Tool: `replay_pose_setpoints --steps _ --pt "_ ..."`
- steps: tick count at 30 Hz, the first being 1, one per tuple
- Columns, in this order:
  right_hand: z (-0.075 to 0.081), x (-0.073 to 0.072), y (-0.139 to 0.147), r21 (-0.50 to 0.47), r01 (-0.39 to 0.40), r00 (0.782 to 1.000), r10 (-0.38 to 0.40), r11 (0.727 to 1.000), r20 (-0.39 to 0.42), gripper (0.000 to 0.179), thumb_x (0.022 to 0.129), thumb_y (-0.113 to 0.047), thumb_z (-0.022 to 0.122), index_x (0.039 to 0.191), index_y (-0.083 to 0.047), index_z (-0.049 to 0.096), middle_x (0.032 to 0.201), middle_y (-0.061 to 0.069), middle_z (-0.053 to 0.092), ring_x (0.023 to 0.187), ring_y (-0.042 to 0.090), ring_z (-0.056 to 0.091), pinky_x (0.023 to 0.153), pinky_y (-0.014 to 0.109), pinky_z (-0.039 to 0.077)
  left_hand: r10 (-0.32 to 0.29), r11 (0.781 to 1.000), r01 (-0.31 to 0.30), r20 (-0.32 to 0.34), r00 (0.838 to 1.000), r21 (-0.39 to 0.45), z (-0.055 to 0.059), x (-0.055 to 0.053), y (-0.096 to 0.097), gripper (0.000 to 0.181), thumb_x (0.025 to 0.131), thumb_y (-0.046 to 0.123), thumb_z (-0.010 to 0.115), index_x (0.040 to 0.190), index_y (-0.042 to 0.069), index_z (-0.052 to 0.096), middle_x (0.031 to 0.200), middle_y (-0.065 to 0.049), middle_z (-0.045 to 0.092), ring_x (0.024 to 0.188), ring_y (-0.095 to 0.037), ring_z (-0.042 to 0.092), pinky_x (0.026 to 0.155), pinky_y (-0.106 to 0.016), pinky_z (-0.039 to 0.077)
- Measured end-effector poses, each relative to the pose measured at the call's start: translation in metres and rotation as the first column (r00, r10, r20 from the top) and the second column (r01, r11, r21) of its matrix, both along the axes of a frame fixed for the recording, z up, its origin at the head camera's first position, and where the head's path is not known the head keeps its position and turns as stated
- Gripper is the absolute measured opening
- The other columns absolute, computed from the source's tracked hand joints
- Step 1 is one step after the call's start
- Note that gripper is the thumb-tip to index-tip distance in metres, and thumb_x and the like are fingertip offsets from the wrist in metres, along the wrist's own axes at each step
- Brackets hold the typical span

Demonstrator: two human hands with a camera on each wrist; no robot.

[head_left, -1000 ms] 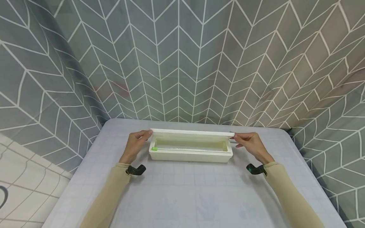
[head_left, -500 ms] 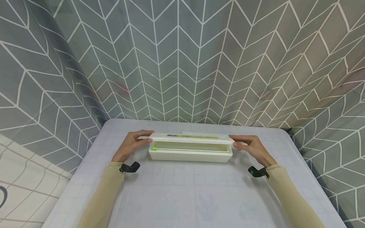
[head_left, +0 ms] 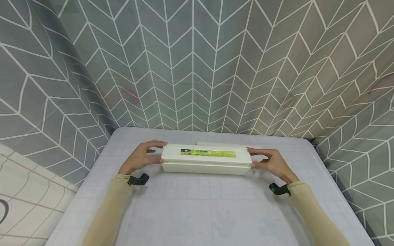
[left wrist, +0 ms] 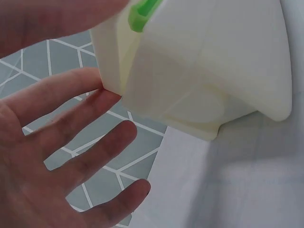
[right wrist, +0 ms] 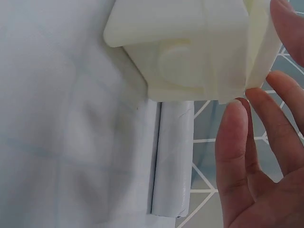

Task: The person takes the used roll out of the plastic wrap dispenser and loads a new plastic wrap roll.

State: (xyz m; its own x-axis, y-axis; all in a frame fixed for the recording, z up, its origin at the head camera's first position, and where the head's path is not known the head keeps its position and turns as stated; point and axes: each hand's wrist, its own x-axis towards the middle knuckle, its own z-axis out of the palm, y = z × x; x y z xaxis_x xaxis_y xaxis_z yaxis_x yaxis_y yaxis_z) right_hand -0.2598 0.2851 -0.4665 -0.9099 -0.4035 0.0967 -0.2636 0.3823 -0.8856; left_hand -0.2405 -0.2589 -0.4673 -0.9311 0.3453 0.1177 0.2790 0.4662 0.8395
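Note:
A long white box (head_left: 204,168), which looks like a cling film dispenser, stands on the table with its lid (head_left: 172,153) lowered over it. A yellow-green label (head_left: 207,153) runs along the lid's top. My left hand (head_left: 140,160) holds the lid's left end, thumb at the front corner and fingers toward the back. My right hand (head_left: 272,163) holds the right end in the same way. Both wrist views show a narrow wedge-shaped gap between lid and box. A green slider (left wrist: 142,14) shows at that gap in the left wrist view.
A white roll (right wrist: 173,161) lies behind the box near the table's far edge. The pale table (head_left: 197,212) extends toward me. A grey curtain (head_left: 203,68) with white lines hangs behind and around the table.
The lid has swung forward and down from standing raised, covering the inside of the box and bringing the label into view. Both hands moved with it, slightly outward and toward me.

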Motion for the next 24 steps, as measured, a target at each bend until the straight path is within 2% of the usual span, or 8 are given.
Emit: replay_pose_setpoints --steps 6,11,16,24 --pt "-0.0016 0.0029 -0.0002 0.028 0.023 1.0 -0.023 0.999 -0.002 0.056 0.083 -0.012 0.092 0.135 -0.007 0.073 0.151 0.016 0.062 0.123 -0.001 0.064 0.079 0.027 0.065 -0.009 0.999 0.009 -0.013 1.0 -0.036 -0.0005 -0.0009 0.0003 0.064 0.083 0.017 0.092 0.142 0.015 0.068 0.15 -0.011 0.061 0.135 -0.038 0.058 0.111 -0.067 0.048" --pt "-0.0024 0.0041 -0.0019 0.052 0.054 0.998 -0.053 0.997 -0.015 0.054 0.082 -0.017 0.093 0.133 -0.01 0.075 0.151 0.015 0.062 0.122 -0.004 0.063 0.076 0.025 0.064 -0.01 1.0 0.009 -0.02 1.0 -0.021 -0.0002 -0.0006 0.0016 0.063 0.083 0.017 0.093 0.141 0.014 0.069 0.15 -0.013 0.061 0.132 -0.039 0.061 0.109 -0.067 0.049" --pt "-0.0053 0.006 -0.0038 0.042 0.065 0.997 -0.064 0.997 -0.036 0.053 0.082 -0.014 0.093 0.132 -0.007 0.075 0.149 0.017 0.063 0.121 0.002 0.067 0.073 0.025 0.064 -0.002 1.0 0.002 -0.016 1.0 -0.011 -0.0015 -0.0002 0.0023 0.064 0.083 0.017 0.093 0.142 0.013 0.068 0.152 -0.014 0.059 0.129 -0.038 0.063 0.109 -0.066 0.05" --pt "-0.01 0.0098 -0.005 -0.02 0.045 0.999 -0.045 0.999 -0.021 0.056 0.083 -0.008 0.091 0.135 -0.003 0.072 0.152 0.019 0.059 0.128 -0.017 0.054 0.08 0.025 0.065 0.012 1.0 -0.012 -0.001 1.0 -0.015 -0.0038 0.003 0.0021 0.065 0.085 0.018 0.091 0.144 0.014 0.066 0.153 -0.012 0.058 0.128 -0.037 0.064 0.109 -0.064 0.05"
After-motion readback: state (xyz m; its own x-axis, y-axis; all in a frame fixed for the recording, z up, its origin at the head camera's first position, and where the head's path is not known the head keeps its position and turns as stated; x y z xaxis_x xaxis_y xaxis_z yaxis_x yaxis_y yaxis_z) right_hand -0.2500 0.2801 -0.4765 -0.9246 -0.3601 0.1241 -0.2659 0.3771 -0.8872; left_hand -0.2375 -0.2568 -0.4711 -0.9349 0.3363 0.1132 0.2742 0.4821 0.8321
